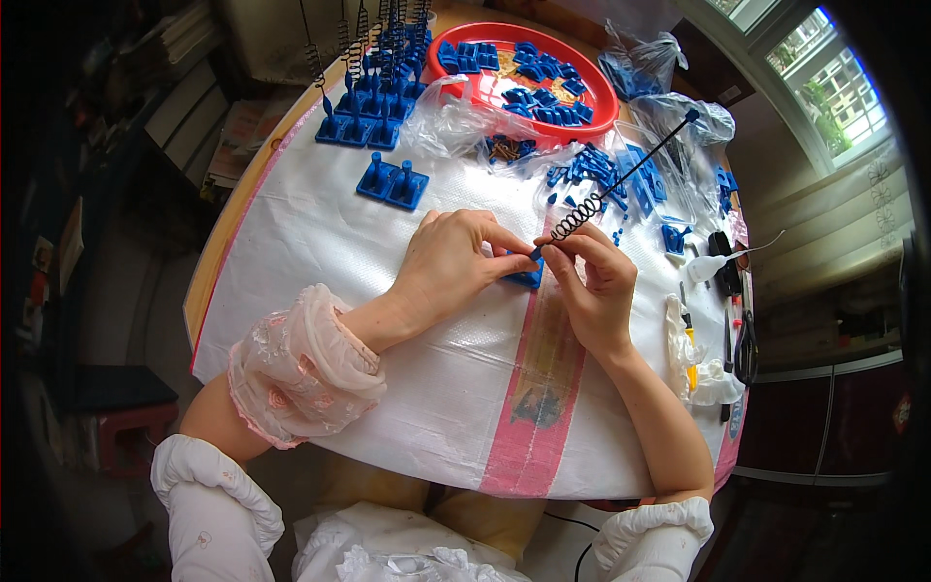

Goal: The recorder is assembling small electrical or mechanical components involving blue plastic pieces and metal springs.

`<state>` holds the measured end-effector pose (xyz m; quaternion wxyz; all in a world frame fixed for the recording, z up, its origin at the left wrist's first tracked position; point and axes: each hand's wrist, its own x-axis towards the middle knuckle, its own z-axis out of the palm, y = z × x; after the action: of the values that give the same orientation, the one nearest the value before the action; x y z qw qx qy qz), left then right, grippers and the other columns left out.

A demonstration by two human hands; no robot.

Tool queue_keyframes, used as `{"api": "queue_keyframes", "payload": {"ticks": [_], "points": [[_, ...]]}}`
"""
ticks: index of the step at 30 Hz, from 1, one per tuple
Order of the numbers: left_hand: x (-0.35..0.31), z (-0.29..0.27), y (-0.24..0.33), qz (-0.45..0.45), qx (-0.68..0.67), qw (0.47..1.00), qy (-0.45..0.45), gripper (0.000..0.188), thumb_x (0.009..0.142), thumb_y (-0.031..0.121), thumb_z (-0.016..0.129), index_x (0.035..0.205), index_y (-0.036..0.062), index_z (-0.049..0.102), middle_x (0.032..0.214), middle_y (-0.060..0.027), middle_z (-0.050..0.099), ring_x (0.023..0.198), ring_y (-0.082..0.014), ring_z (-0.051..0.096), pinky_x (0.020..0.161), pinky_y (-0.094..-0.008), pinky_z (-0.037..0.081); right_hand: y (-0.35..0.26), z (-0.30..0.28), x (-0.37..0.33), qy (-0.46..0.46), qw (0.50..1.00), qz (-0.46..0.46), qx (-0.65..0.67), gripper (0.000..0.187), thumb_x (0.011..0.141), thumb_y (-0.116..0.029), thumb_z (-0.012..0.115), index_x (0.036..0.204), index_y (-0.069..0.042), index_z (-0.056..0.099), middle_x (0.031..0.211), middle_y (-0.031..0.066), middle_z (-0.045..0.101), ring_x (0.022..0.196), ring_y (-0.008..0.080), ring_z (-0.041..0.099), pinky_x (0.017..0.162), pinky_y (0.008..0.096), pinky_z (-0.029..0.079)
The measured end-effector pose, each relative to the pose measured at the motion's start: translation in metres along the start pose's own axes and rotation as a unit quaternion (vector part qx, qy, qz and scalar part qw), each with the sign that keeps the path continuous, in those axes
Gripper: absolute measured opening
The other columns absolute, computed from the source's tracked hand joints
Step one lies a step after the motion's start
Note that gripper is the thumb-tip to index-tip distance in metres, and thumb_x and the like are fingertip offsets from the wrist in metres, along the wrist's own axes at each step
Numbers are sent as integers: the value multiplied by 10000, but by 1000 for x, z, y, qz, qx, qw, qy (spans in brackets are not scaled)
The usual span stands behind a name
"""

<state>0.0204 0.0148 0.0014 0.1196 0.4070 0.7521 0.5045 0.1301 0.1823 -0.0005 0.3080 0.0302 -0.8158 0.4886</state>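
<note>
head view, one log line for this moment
left hand: holds blue base | right hand: holds spring rod at base | red tray: blue parts

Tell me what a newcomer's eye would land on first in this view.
At the centre, the left hand presses a small blue plastic base to the white woven sheet while the right hand pinches a black coiled spring rod slanting up and right. Behind them, a round red tray heaped with blue parts sits at the table's far edge.
</note>
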Motion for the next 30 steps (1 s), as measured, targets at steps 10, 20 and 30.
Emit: {"api": "queue_keyframes", "payload": {"ticks": [10,20,30], "points": [[0,-1,-1,-16,6,1000,-10,201,833,299,831,945,132,837,846,-56,761,686,-157,645,769,-327,422,-2,1,1,1,1000,6,2,88,884,25,725,963,46,757,791,65,633,711,130,591,662,268,465],[0,0,-2,-14,2,1000,-6,222,838,364,824,920,159,843,851,-43,767,689,-174,650,855,-347,404,0,1,1,0,1000,3,5,91,877,33,723,961,49,754,790,68,630,713,130,590,663,269,465],[0,-1,1,-4,12,1000,-3,171,837,173,834,985,88,828,834,-75,754,686,-135,663,629,-285,480,-1,1,1,-1,1000,1,1,82,875,32,722,952,54,744,784,67,618,716,134,577,664,274,456]]}}
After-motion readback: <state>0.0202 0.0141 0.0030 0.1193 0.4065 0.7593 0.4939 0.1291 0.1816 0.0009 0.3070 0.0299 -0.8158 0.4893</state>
